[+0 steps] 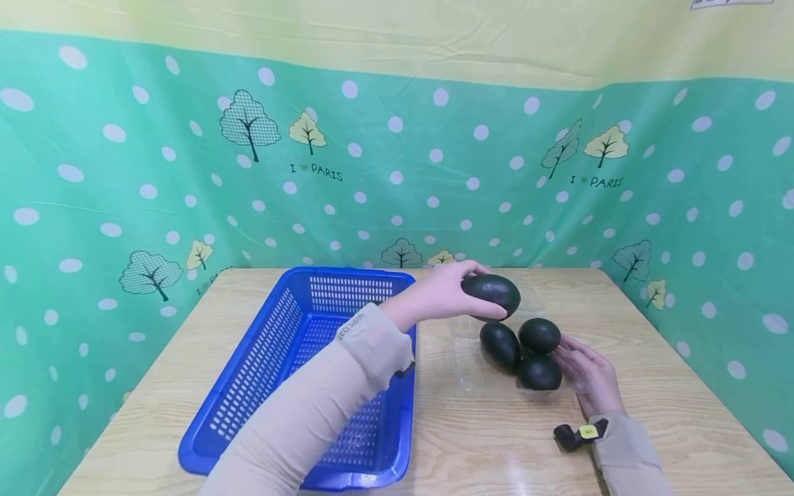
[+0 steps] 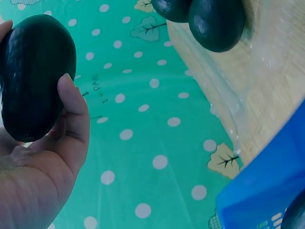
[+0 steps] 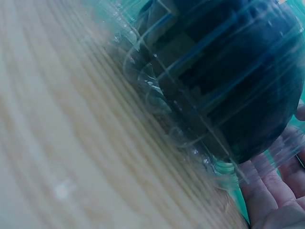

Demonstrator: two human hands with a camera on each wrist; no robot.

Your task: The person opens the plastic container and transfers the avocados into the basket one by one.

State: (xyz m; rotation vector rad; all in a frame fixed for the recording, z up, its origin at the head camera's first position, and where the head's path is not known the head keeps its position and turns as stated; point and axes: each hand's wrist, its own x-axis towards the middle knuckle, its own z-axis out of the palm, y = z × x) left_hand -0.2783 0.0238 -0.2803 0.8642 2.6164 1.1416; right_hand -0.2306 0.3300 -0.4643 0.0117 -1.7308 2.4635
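Observation:
My left hand (image 1: 449, 293) grips a dark green avocado (image 1: 494, 295), fingers and thumb around its sides, raised above a clear plastic container (image 1: 462, 358). The same avocado (image 2: 35, 76) fills the upper left of the left wrist view. In the container sit three more, one avocado (image 1: 500, 346) on the left, one avocado (image 1: 540, 335) behind and one avocado (image 1: 540, 372) in front. At the container's right edge, my right hand (image 1: 589, 375) holds the rim. The right wrist view has its fingers (image 3: 271, 183) against the clear plastic.
A blue perforated basket (image 1: 406, 413) stands on the wooden table (image 1: 471, 448) to the left, partly covered by my left arm. A dark rounded thing (image 2: 296, 214) shows in the basket at the corner of the left wrist view. A patterned green cloth (image 1: 397, 151) hangs behind.

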